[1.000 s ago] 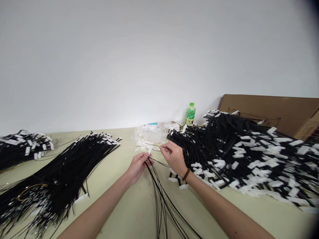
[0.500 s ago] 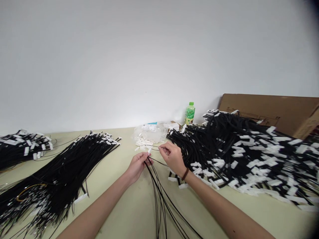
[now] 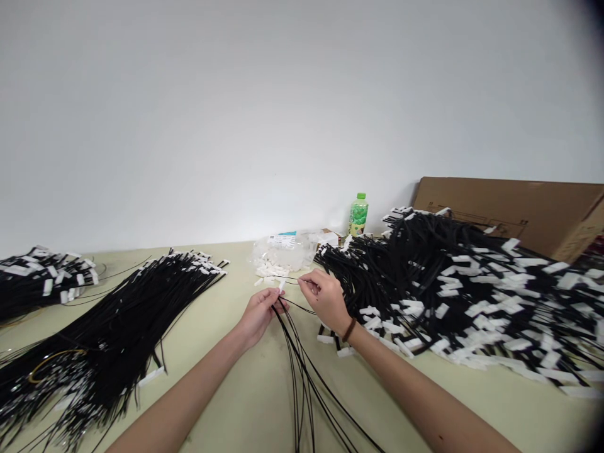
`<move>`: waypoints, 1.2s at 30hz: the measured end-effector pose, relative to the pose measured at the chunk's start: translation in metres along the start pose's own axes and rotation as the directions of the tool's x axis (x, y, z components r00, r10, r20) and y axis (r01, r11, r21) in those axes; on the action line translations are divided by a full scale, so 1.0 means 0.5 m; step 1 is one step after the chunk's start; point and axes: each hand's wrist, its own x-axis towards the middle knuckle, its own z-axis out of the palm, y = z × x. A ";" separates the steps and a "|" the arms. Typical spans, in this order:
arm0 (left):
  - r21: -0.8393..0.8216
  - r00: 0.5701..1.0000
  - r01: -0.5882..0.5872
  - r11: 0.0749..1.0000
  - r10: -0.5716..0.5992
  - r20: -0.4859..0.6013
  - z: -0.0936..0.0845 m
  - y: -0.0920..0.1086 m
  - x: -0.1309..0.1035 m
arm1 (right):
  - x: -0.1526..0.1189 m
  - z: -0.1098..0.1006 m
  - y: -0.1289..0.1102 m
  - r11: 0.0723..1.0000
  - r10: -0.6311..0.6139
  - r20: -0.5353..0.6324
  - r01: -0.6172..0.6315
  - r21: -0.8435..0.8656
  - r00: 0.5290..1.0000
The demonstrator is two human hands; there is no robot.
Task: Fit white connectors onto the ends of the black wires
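My left hand [image 3: 258, 314] pinches the top of a small bundle of black cables [image 3: 302, 371] that trails toward me across the table, with a small white connector [image 3: 282, 285] sticking up at its fingertips. My right hand [image 3: 324, 299], with a brown band at the wrist, holds the thin end of a single black wire [image 3: 297, 280] close to that connector. The two hands are almost touching near the table's middle.
A big heap of black cables with white tags [image 3: 462, 296] lies at the right, a long bundle [image 3: 117, 327] at the left, another pile [image 3: 38, 280] far left. Behind the hands sit a clear bag of white connectors [image 3: 283, 253], a green bottle [image 3: 358, 215] and a cardboard box [image 3: 519, 211].
Both hands have stayed together on the cables and connector, only drifting slightly up in view; the camera has shifted a little.
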 end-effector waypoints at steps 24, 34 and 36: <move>-0.008 1.000 0.008 1.000 -0.007 0.004 -0.001 0.001 -0.001 | -0.001 0.001 0.002 1.000 -0.008 -0.002 0.008 0.019 1.000; -0.014 1.000 0.010 1.000 -0.010 0.003 -0.003 -0.001 0.002 | -0.002 0.002 0.004 1.000 -0.004 0.010 0.004 0.029 1.000; -0.015 1.000 0.014 1.000 -0.014 0.003 -0.003 -0.001 0.002 | -0.002 0.002 0.004 0.999 -0.007 0.011 0.006 0.031 1.000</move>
